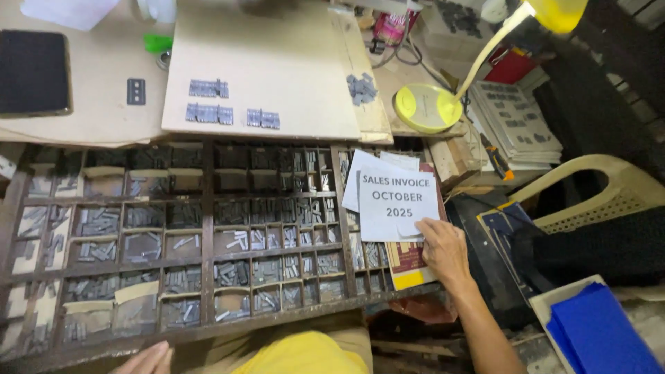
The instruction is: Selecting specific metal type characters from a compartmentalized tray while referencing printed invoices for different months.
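Note:
My right hand rests on the lower right corner of a white printed sheet, fingers pinching its edge. The sheet lies over other papers and a red and yellow booklet at the right end of a wooden type case. The case's many small compartments hold grey metal type pieces. My left hand shows only its fingers at the bottom edge, just below the case's front rail, holding nothing that I can see.
Behind the case lies a pale board with short rows of set type. A yellow desk lamp stands at right, near stacked papers. A beige plastic chair and blue sheets are at far right. A dark tablet lies top left.

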